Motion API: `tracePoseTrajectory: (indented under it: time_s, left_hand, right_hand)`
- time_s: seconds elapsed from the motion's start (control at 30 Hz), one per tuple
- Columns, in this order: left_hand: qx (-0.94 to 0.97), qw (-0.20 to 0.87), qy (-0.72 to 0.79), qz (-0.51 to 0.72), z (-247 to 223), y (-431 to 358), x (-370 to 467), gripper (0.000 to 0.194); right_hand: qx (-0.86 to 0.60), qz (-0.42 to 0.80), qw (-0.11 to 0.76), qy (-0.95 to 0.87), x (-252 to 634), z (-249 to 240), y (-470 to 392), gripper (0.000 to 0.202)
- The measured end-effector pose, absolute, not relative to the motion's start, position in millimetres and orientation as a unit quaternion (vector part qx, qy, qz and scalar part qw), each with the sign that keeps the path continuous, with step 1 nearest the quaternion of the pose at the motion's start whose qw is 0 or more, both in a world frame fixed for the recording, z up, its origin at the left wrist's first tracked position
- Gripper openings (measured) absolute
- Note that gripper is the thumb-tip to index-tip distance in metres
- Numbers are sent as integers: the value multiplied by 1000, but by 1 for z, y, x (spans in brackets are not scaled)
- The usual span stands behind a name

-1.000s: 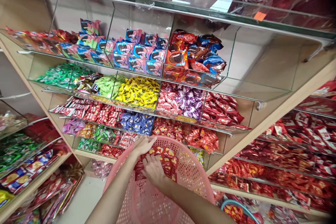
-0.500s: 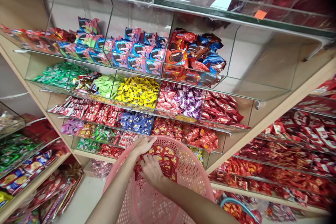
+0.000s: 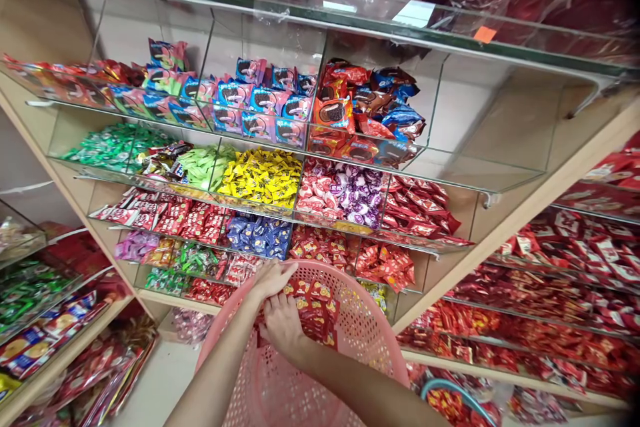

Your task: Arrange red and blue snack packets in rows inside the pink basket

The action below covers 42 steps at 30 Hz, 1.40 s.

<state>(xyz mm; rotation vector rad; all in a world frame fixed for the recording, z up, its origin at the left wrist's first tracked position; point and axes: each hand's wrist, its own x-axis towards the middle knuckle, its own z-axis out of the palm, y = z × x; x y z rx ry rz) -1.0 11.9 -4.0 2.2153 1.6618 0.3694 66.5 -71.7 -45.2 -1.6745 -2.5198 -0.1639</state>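
Note:
A pink perforated plastic basket point(image 3: 370, 353) tilts in front of me, its far rim against the lower shelves. My left hand point(image 3: 273, 278) is closed over that far rim, thumb pointing right. Inside lies a pile of small red candy packets point(image 3: 317, 310) with round yellow prints. My right hand point(image 3: 283, 323) presses into the left side of this pile, fingers bent around packets; the fingertips are partly hidden.
Glass shelves hold yellow-wrapped candies point(image 3: 263, 177), dark blue packets point(image 3: 257, 235) and cookie packs point(image 3: 260, 103). Right of the basket, a light-blue-rimmed container point(image 3: 457, 390) holds red packets. More stocked shelves point(image 3: 550, 300) stand at the right, with others at the left.
My right hand has shifted slightly left and up among the red packets, its fingers drawn closer together. My left hand stays at the rim. The view has tilted slightly.

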Motion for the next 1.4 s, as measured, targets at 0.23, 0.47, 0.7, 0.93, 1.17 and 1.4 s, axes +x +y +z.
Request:
tracePoseTrajectory:
  time_s: [0.23, 0.47, 0.7, 0.93, 1.17, 1.4]
  left_hand:
    - [779, 180, 588, 126, 0, 10, 0, 68]
    - [780, 185, 586, 121, 2, 10, 0, 67]
    - [773, 223, 582, 121, 1, 19, -8, 58]
    - [776, 262, 551, 158, -5, 37, -23, 31]
    - [794, 205, 554, 146, -5, 31, -48, 34]
    - [757, 177, 628, 44, 8, 23, -43, 52]
  right_hand:
    - [-518, -77, 48, -850, 56, -60, -70, 32]
    - [-535, -21, 81, -841, 64, -44, -72, 50]
    - [-520, -48, 146, -840, 139, -6, -68, 17]
    - [-602, -37, 225, -766, 197, -20, -54, 17]
    - [-614, 37, 335, -713, 199, -13, -36, 22]
    - [-725, 145, 275, -614, 208, -1, 45, 19]
